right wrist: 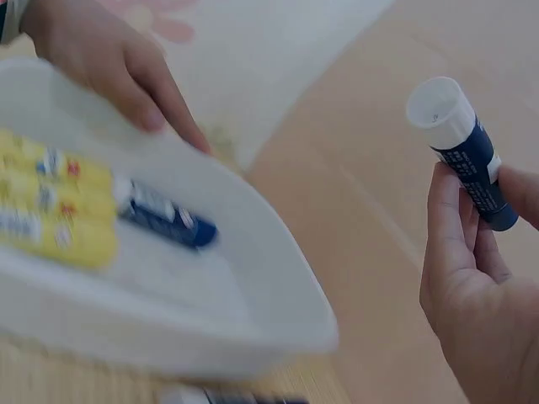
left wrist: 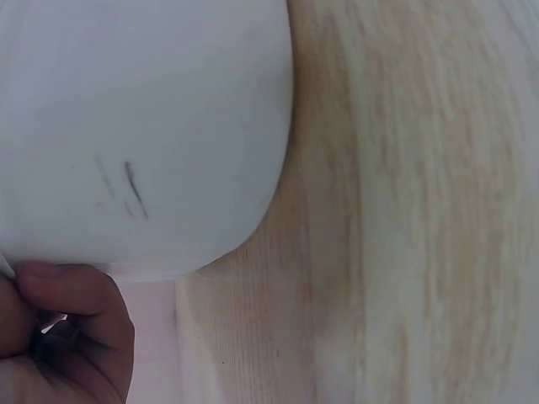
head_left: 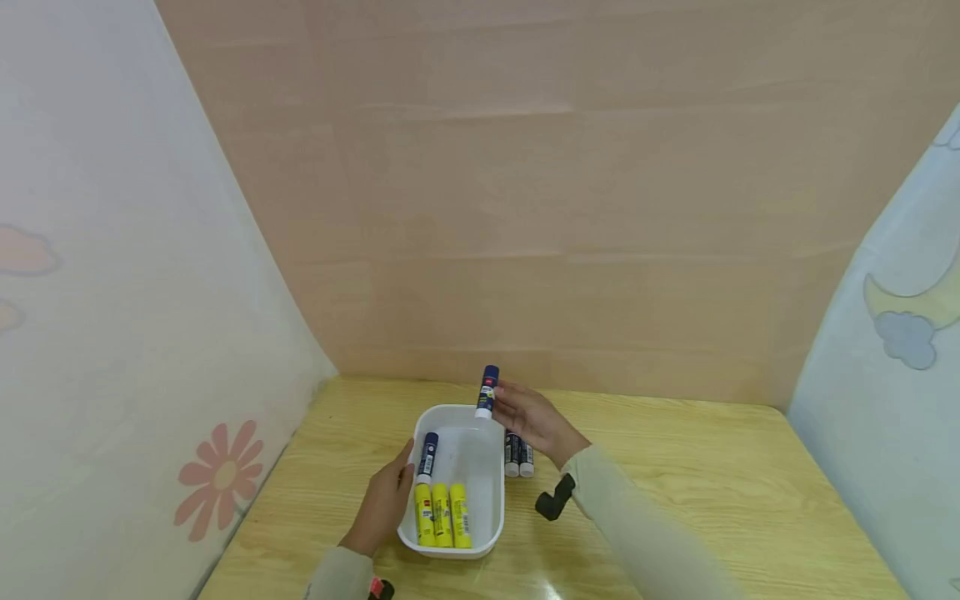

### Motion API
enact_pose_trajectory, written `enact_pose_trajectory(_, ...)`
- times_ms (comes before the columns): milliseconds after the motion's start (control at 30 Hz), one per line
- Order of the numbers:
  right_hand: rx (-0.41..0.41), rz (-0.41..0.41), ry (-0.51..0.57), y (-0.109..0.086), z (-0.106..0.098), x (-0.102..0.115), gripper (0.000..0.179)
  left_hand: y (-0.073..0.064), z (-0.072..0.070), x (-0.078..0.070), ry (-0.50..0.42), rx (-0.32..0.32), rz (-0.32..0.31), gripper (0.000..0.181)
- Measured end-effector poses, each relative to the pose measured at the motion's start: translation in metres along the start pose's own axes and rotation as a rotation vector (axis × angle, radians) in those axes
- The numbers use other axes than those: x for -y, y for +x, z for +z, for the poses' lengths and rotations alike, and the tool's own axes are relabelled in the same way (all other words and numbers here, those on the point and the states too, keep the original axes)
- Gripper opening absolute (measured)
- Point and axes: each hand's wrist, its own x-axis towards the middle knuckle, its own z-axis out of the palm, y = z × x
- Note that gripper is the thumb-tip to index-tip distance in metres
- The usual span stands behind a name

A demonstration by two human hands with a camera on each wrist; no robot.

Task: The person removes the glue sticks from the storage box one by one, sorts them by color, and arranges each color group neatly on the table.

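Right hand (head_left: 532,421): pinching a navy glue stick (head_left: 487,392) between thumb and fingertips. The stick is held clear of the surface (head_left: 675,492), close to the far right corner of the white tray (head_left: 498,508); whether it is directly over the tray cannot be told. It is a slim cylinder, slightly tilted, navy end up and white end down. Its label carries a red patch, white areas and a touch of yellow; the right wrist view shows small white lettering on the dark barrel and a round, recessed face at the white end.

Left hand (head_left: 384,500): gripping the tray's left wall, thumb over the rim. The tray is deep, with rounded corners; the left wrist view records several thin dark scuffs on its white plastic.

Contents of tray: three yellow glue sticks (head_left: 442,517), side by side along the near end, with white, printed label areas; beyond the leftmost, a second navy stick (head_left: 427,457), navy end away from the person, white end toward the yellow group, barcode visible on its label.

Right of the tray: two dark glue sticks (head_left: 519,457) together on the wood-grained surface, white ends toward the person, upper parts hidden by the right hand.
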Motion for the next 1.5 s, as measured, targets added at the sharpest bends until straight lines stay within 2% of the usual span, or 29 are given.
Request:
enact_pose_trajectory(133, -0.039, -0.015, -0.029, -0.009, -0.041, 0.020, 0.054, 0.001, -0.001, 0.002, 0.009, -0.008, -0.012, 0.049)
enact_pose_trajectory(300, -0.099, 0.015, -0.102, -0.025, -0.084, 0.023, 0.058, 0.002, -0.002, 0.002, 0.014, -0.005, -0.014, 0.049)
enact_pose_trajectory(433, -0.147, 0.055, -0.169, -0.040, -0.109, 0.016, 0.059, 0.002, -0.001, 0.001, 0.010, 0.008, -0.022, 0.050)
enact_pose_trajectory(633, -0.152, 0.074, -0.300, -0.054, -0.134, 0.006, 0.061, 0.004, 0.000, 0.001, 0.008, -0.008, 0.002, 0.050)
enact_pose_trajectory(733, -0.173, 0.086, -0.343, -0.054, -0.139, 0.003, 0.061, 0.004, 0.000, 0.001, 0.011, -0.019, 0.013, 0.050)
enact_pose_trajectory(900, -0.206, 0.098, -0.393, -0.053, -0.140, -0.003, 0.058, 0.005, 0.001, 0.001, 0.005, -0.020, -0.001, 0.049)
enact_pose_trajectory(1200, -0.254, 0.135, -0.540, -0.050, -0.129, -0.014, 0.053, 0.006, 0.006, 0.000, -0.009, -0.025, 0.008, 0.050)
enact_pose_trajectory(1500, -0.281, 0.135, -0.607, -0.038, -0.121, -0.022, 0.047, 0.007, 0.009, -0.001, -0.022, -0.018, -0.005, 0.050)
